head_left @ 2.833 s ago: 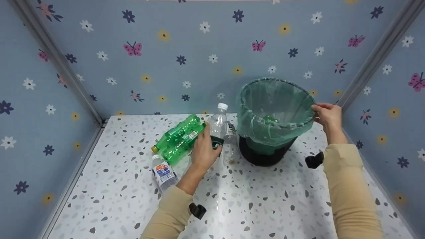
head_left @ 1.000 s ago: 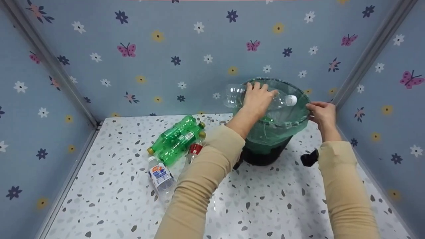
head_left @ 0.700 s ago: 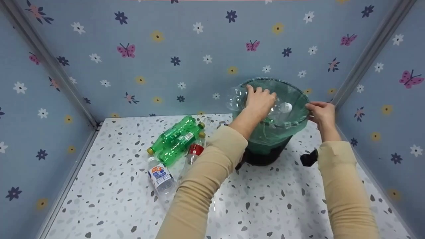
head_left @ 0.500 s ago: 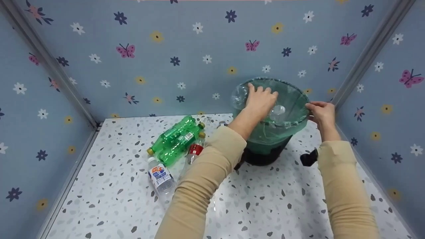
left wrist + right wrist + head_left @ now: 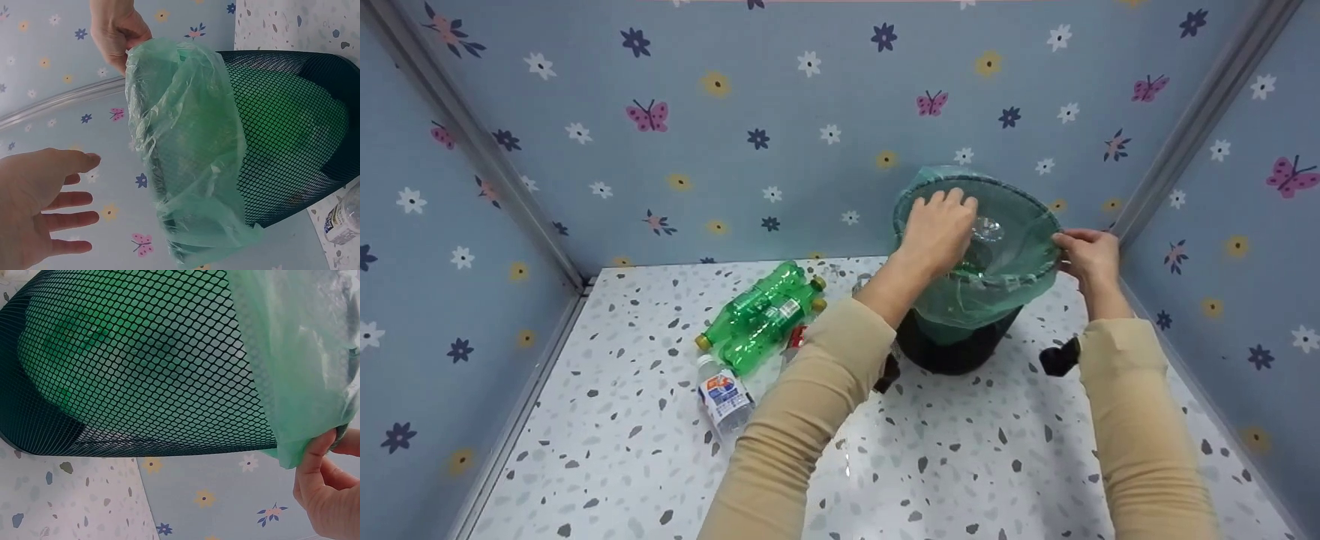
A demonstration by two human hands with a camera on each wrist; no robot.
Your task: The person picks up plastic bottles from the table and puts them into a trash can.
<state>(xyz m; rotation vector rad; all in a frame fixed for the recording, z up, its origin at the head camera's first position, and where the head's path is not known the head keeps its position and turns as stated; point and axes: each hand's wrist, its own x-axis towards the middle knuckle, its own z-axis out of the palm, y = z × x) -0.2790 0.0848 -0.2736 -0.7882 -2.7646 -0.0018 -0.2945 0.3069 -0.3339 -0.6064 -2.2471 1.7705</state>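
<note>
A black mesh bin point(image 5: 952, 349) lined with a green plastic bag point(image 5: 960, 300) stands at the back right of the speckled table, tipped a little. My left hand point(image 5: 941, 221) hovers over its mouth with fingers straight and spread, holding nothing point(image 5: 67, 205). A clear bottle point(image 5: 987, 229) lies inside the bag just past my fingers. My right hand point(image 5: 1080, 247) pinches the bag's edge at the bin's right rim point(image 5: 323, 467). The left wrist view shows the bin point(image 5: 287, 129) from the side, with the right hand point(image 5: 118, 34) gripping the liner at its top.
Two green bottles point(image 5: 761, 315) lie side by side left of the bin. A clear bottle with a blue and orange label point(image 5: 724, 394) lies nearer me. A red-labelled bottle point(image 5: 795, 336) is partly hidden by my left sleeve. Flowered walls enclose the table point(image 5: 945, 465) on three sides.
My left hand lifted a clear bottle from the table, carried it over the bin and let it go inside. That hand now stands open. The right hand stayed on the rim.
</note>
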